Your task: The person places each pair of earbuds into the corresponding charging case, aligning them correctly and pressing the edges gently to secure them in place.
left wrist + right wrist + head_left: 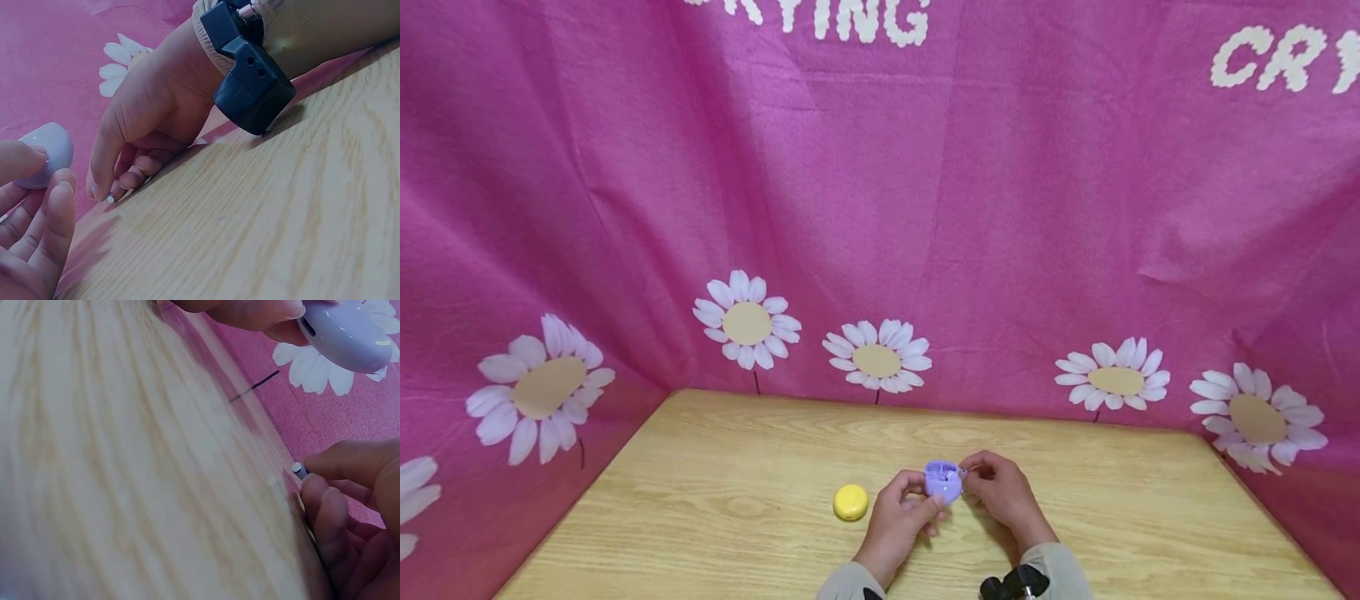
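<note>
My left hand (893, 518) grips a glossy purple earbud case (944, 490) with its lid up, and its inside faces the head camera. Beside the case's right edge, my right hand (1006, 493) pinches a small purple earbud (299, 470) between thumb and index finger. Only the earbud's pale stem end shows past the fingertips in the right wrist view; the rest is hidden by them. In the left wrist view the case (55, 149) appears from its rounded outer side, with the thumb pressed on it.
A round yellow case (851, 502) lies on the wooden table (715, 500), left of my left hand. Pink cloth (970, 208) printed with daisies hangs along the table's back and sides. A black camera mount (1015, 582) sits on the right wrist.
</note>
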